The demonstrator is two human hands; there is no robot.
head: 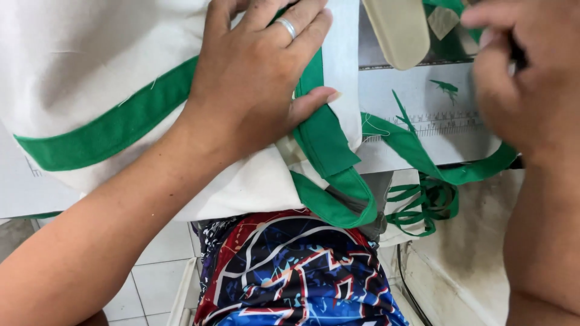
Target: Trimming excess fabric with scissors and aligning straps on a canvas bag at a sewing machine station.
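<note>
The left hand (254,78) is laid flat, fingers spread, on the cream cloth (90,54) and its green band (109,130), on the grey table (423,96); nothing is gripped. The right hand (525,78) is blurred; its grip cannot be told. 1 green strap (329,151) hangs over the table edge, beside loose green strips (423,205).

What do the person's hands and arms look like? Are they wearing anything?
Both arms are bare, with no sleeves or gloves showing. The left hand wears a plain silver ring on one of its fingers. The right hand looks blurry, and no ring or watch shows on it.
</note>
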